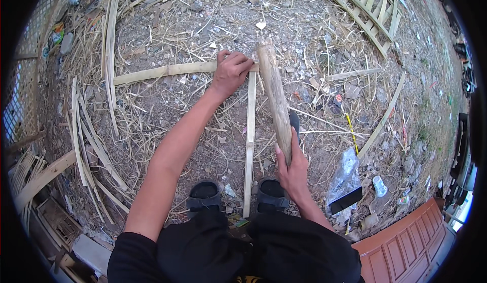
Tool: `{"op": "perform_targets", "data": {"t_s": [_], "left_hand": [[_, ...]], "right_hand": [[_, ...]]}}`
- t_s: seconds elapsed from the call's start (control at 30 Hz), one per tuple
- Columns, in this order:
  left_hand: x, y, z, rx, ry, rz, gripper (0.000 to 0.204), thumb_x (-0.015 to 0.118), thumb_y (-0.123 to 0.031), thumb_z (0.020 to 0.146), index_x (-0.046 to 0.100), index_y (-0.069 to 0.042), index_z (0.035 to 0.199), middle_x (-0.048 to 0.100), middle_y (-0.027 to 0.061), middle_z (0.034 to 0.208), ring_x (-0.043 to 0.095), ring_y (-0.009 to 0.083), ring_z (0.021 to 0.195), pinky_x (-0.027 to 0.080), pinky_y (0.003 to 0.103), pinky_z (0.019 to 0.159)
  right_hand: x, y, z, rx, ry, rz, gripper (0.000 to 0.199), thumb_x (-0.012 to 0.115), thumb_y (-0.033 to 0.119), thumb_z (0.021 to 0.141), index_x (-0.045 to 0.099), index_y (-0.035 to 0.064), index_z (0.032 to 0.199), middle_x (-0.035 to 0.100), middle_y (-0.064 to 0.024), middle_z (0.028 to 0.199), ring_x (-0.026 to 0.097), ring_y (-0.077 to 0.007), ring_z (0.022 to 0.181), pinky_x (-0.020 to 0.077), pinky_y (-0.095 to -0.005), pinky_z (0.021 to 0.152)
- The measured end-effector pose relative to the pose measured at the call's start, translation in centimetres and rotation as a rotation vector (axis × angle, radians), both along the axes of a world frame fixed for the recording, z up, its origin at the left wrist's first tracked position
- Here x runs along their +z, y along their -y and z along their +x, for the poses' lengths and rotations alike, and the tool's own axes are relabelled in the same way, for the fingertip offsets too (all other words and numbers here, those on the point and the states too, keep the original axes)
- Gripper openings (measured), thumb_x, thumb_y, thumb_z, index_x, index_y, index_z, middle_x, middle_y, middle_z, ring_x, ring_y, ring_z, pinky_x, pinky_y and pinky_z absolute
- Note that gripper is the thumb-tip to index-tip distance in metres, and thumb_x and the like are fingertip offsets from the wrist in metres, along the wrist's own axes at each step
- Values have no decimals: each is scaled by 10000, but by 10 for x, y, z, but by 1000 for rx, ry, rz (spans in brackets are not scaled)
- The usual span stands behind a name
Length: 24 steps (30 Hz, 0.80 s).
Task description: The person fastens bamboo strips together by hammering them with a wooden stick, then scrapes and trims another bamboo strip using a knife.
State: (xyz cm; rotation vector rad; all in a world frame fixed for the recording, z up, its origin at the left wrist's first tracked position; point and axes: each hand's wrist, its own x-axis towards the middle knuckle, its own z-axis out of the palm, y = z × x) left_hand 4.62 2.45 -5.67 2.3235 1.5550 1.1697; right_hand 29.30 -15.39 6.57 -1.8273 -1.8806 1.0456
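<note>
1. Two bamboo strips meet at a corner on the ground [218, 148]: crosswise strip [167, 71] running left, lengthwise strip [250, 141] running near, between the sandals [204, 202].
2. Left grip [232, 75]: fingers down at crosswise strip's right end; can't tell if they're pinching anything.
3. Right grip [293, 174]: wrapped round near end of wooden club [274, 90], far end just right of the corner.
4. Step, my read: steadying the corner.
5. Next move probably calls for keeping left fingers clear of the club.

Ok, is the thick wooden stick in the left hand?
No, the right hand grips the thick wooden stick near its lower end, while the left hand is on a pale slat.
</note>
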Motion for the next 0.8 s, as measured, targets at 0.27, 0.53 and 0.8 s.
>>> {"op": "perform_targets", "data": {"t_s": [0.27,0.53,0.8], "left_hand": [[0,3,-3,-21,-47,21,161,749,-59,810,713,-99,962,697,1,928,672,157,962,358,379,935],[1,1,0,-17,-47,26,157,748,-44,800,722,-100,945,713,10,927,682,162,956,360,386,936],[0,1,0,-11,-18,85,101,707,-67,834,699,-120,920,662,-13,834,664,145,891,342,400,931]], "right_hand": [[8,-2,-7,4,-66,111,695,634,144,971,290,19,1562,649,-303,1073,679,-450,925,533,-485,786],[14,-2,-6,27,-85,349,683,622,164,981,292,38,1566,634,-307,1114,679,-456,897,533,-501,776],[8,-2,-7,11,-95,193,704,629,167,974,275,42,1569,633,-298,1065,673,-464,903,535,-515,765]]}}
